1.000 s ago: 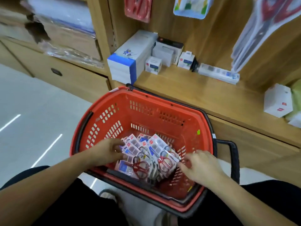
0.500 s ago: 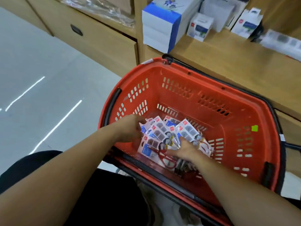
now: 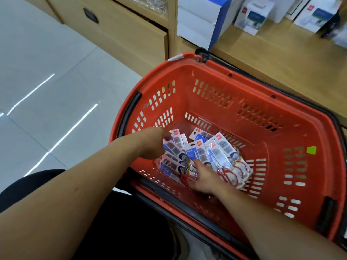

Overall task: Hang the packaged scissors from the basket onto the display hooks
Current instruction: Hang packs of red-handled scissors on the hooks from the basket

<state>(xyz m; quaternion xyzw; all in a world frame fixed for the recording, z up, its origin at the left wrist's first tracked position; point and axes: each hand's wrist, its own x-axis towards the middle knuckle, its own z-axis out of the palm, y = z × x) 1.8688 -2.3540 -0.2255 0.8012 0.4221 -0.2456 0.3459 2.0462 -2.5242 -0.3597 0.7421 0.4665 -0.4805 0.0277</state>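
scissors packs [image 3: 228, 160] fanned in basket [image 3: 293, 132], red handles nearward

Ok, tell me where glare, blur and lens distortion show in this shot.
Head view: bright streaks of glare on the floor tiles; the shelf boxes at the top are soft; wide-angle bending curves the red basket rim; the scissor packs reflect light, so the print is barely legible.

Red perforated plastic basket [image 3: 244, 87] looking matt and scuffed, scissors packs [image 3: 223, 156] showing glossy clear plastic over printed card, wooden shelf [image 3: 272, 59] appearing smooth, floor tiles [image 3: 47, 72] gleaming.
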